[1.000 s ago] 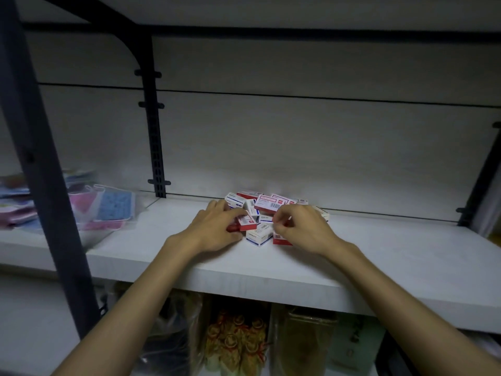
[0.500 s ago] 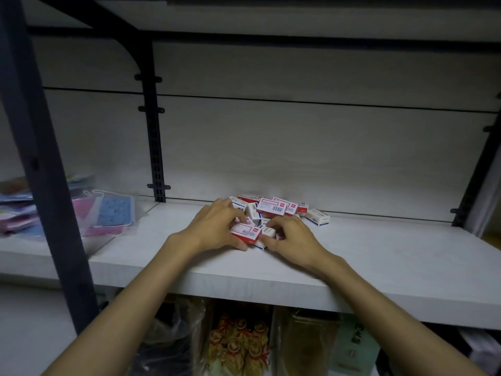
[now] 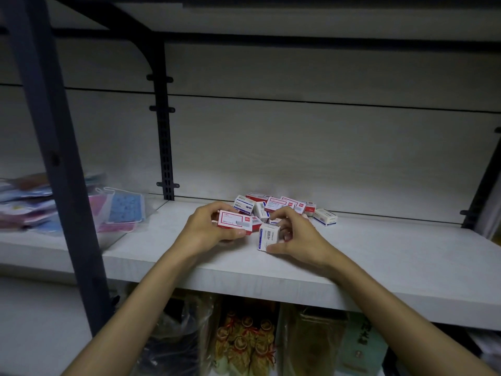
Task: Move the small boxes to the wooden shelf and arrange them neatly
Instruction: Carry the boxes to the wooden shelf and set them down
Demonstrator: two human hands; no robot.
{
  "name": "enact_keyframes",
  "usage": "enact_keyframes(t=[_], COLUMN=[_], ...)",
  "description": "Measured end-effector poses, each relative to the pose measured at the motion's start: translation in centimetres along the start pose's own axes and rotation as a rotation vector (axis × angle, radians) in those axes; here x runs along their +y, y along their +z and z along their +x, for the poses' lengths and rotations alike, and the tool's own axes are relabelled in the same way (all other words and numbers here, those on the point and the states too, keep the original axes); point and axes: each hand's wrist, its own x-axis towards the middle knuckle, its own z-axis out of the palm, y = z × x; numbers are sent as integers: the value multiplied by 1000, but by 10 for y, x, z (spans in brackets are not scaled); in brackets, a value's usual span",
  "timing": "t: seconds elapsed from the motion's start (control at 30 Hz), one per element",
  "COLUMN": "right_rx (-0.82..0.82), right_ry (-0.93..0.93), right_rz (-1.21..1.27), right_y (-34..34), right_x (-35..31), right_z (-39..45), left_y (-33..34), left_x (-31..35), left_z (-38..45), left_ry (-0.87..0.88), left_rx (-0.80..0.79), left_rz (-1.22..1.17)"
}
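A loose heap of small boxes point(image 3: 273, 206), white with red or blue print, lies near the back of the pale wooden shelf point(image 3: 379, 256). My left hand point(image 3: 206, 230) grips a red-and-white box point(image 3: 233, 221) just above the shelf, in front of the heap. My right hand point(image 3: 298, 237) pinches a blue-and-white box point(image 3: 268, 236) that stands on end on the shelf. One more blue-and-white box point(image 3: 324, 217) lies apart at the heap's right.
Bagged face masks point(image 3: 119, 213) and flat packets point(image 3: 24, 202) lie at the shelf's left. A dark metal post point(image 3: 54, 158) stands in front on the left, a slotted upright point(image 3: 164, 147) at the back. Bagged goods point(image 3: 244, 346) fill the shelf below.
Both hands have pulled back from the heap toward me, each with a box. The right hand has stood its blue-and-white box on end.
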Motion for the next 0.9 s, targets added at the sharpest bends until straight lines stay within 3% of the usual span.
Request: enact_keyframes(t=[0.2,0.3,0.57,0.73,0.9], right_rx=[26,-24,219,304,362], right_ry=[174,212,344,328,271], right_rz=[510,593,820,813,536], right_y=[-10,-17,-25,-40,-72], right_x=[-12,-18,-19,-10,1], right_z=[-5,-11,-30,-67,-121], left_y=[2,4,20,46,89], left_x=[-2,-6,-12,0,20], left_z=[-8,-10,-17,-24,-33], left_ry=[-36,-41,9,24,42], left_rx=[5,-13,-98,-203,-338], left_rz=[-158,-221,-310,-309,-362])
